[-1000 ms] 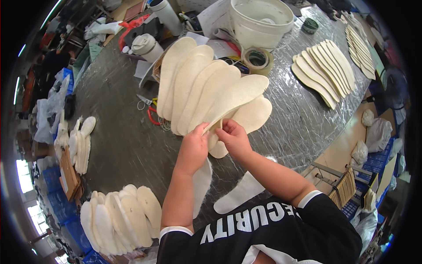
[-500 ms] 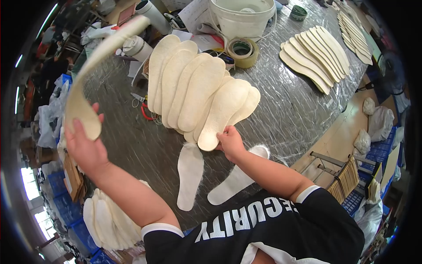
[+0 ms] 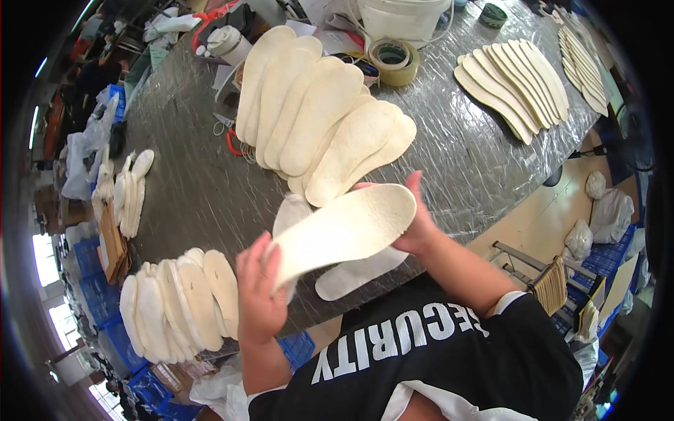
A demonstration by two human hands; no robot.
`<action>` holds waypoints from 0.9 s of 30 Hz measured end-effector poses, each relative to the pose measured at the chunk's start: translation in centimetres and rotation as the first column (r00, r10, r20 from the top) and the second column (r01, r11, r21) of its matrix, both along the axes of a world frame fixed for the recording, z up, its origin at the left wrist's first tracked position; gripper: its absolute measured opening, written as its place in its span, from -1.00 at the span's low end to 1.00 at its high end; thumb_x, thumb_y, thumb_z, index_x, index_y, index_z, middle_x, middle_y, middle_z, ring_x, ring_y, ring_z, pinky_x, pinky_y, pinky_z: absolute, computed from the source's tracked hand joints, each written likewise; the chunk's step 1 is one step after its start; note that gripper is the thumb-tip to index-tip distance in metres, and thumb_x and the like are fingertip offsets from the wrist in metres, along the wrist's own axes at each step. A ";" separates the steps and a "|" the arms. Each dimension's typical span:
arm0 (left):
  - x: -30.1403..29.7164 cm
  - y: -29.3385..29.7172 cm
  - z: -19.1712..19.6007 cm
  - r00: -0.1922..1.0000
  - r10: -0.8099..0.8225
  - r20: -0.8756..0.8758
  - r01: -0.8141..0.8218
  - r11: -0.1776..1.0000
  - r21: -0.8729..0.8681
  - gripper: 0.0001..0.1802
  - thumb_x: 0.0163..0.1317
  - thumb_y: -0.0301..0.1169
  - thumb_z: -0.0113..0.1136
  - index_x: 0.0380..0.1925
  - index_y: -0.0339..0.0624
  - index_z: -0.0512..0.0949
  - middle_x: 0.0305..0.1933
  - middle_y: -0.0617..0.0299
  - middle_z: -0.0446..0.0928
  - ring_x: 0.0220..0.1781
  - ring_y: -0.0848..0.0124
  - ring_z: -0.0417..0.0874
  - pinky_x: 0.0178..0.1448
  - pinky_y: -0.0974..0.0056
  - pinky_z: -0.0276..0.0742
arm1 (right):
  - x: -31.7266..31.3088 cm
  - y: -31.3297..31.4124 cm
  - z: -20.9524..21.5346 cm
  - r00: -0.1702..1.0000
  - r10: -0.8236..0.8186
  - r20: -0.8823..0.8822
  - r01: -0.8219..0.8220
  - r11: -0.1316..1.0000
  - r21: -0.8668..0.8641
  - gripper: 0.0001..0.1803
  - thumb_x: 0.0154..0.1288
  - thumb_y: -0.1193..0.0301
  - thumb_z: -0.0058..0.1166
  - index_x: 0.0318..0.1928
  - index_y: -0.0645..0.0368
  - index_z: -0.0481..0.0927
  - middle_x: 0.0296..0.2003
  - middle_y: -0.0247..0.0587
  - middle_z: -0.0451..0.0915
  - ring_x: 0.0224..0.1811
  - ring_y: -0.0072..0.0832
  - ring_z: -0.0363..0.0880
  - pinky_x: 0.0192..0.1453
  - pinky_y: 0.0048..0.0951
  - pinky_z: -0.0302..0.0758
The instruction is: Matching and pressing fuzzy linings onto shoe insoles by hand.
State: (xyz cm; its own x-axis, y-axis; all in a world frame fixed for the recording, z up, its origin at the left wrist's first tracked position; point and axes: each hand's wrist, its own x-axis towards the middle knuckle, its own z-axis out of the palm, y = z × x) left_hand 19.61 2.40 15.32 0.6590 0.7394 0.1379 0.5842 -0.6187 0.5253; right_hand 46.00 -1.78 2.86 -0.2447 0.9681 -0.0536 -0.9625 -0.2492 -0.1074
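Observation:
A cream felt insole [image 3: 344, 228] is held level over the near side of the table between my two hands. My left hand [image 3: 260, 288] grips its narrower end, fingers on top. At its wide end is my right hand [image 3: 419, 217], with the thumb raised beside the edge and the other fingers partly hidden behind the insole. Just beyond lies an overlapping heap of cream insoles [image 3: 319, 119]. Two whitish insole pieces, one upright [image 3: 289, 210] and one slanting [image 3: 358, 274], lie beneath the held one and are partly covered.
Fanned insoles [image 3: 516, 88] lie at the far right, and a bundle of insoles [image 3: 179, 305] sits at the near left edge. Scissors [image 3: 232, 140] with red handles, a tape roll [image 3: 393, 62], a white bucket [image 3: 400, 21] and a lidded cup [image 3: 228, 43] stand around the heap.
My left hand has swung an insole from the far left in toward my body. My right hand has left the heap's nearest insole and come to the held one's other end.

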 end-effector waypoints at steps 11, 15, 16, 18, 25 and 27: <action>-2.4 -5.3 -4.8 0.970 0.234 0.066 0.147 -0.348 -0.926 0.34 -0.18 0.30 0.37 0.38 -0.37 -0.05 0.34 -0.18 0.19 0.31 0.20 0.35 0.30 0.16 0.32 | 1.6 -6.9 1.9 0.874 0.365 0.322 -0.351 0.931 -0.103 -0.61 0.25 0.55 0.09 0.11 0.23 0.46 0.00 -0.21 0.55 0.07 -0.39 0.52 0.22 -0.33 0.42; 2.2 -8.2 -6.2 0.823 0.538 0.184 0.517 -0.573 -0.636 0.10 -0.09 0.00 0.45 0.24 -0.59 0.12 0.17 -0.34 0.35 0.04 0.08 0.58 0.05 0.19 0.53 | -0.1 -8.1 0.6 0.834 0.244 0.495 -0.312 0.948 0.058 -0.71 0.29 0.60 0.00 0.03 0.21 0.55 -0.04 -0.29 0.56 0.07 -0.51 0.47 0.22 -0.44 0.36; 2.3 -8.3 -6.5 0.831 0.525 0.184 0.509 -0.585 -0.631 0.10 -0.09 0.00 0.45 0.24 -0.59 0.12 0.17 -0.34 0.35 0.04 0.08 0.58 0.05 0.19 0.53 | 0.2 -8.5 0.3 0.843 0.179 0.508 -0.261 0.960 0.096 -0.71 0.28 0.63 0.00 0.01 0.20 0.57 -0.06 -0.30 0.57 0.06 -0.52 0.48 0.21 -0.45 0.36; 2.4 -8.0 -6.9 0.974 0.195 0.117 0.204 -0.518 -0.831 0.11 -0.17 -0.06 0.48 0.25 -0.51 0.12 0.07 -0.25 0.40 -0.12 0.20 0.63 -0.10 0.29 0.57 | 1.7 -8.7 0.4 0.777 0.117 0.618 -0.257 0.956 0.142 -0.71 0.27 0.64 0.00 -0.02 0.20 0.58 -0.09 -0.30 0.56 0.05 -0.51 0.48 0.20 -0.45 0.37; 4.1 -8.2 -5.8 0.995 -0.029 0.100 0.096 -0.116 -0.989 0.14 -0.26 -0.22 0.56 0.26 -0.22 0.00 0.17 0.04 0.29 0.05 0.34 0.42 0.13 0.24 0.36 | 5.0 -9.4 0.6 0.538 -0.045 0.842 -0.243 0.948 0.206 -0.65 0.13 0.69 0.02 -0.03 0.22 0.55 -0.09 -0.23 0.52 -0.03 -0.46 0.49 0.13 -0.42 0.41; 4.5 -8.5 -5.1 0.989 0.151 0.000 -0.018 0.117 -0.993 0.12 -0.27 -0.29 0.61 0.23 -0.20 0.03 0.21 0.03 0.28 0.28 0.27 0.28 0.38 0.19 0.10 | 6.2 -9.4 -0.1 0.312 -0.142 0.939 -0.179 0.962 0.204 -0.46 0.01 0.70 0.02 0.09 0.21 0.45 -0.12 -0.17 0.51 -0.08 -0.45 0.50 0.03 -0.40 0.46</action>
